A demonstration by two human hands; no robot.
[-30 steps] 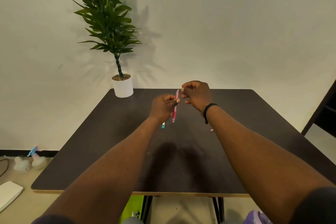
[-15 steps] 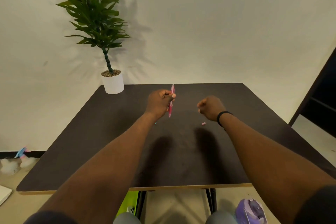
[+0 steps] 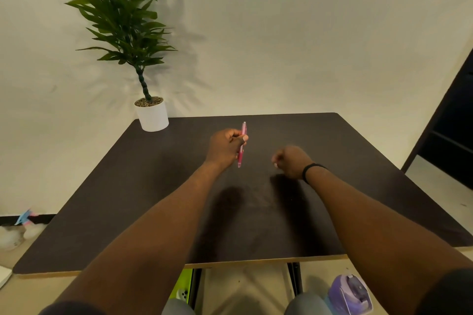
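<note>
My left hand [image 3: 226,147] grips a pink pen [image 3: 242,144] by its middle and holds it almost upright above the dark table [image 3: 128,199]. My right hand [image 3: 290,162] is to the right of the pen and apart from it, low over the tabletop. Its fingers are curled into a loose fist and it wears a black wristband [image 3: 311,170]. Nothing shows in that fist, and the patch of table under it is hidden.
A potted plant in a white pot [image 3: 152,116] stands at the table's far left corner against the wall. A dark shelf unit [image 3: 450,140] is at the right. On the floor are a purple tape dispenser [image 3: 350,294] and a spray bottle [image 3: 27,225].
My right hand let go of the pen's top, moved right and down to the tabletop, and now covers a small pink piece lying there. My left hand keeps the pen.
</note>
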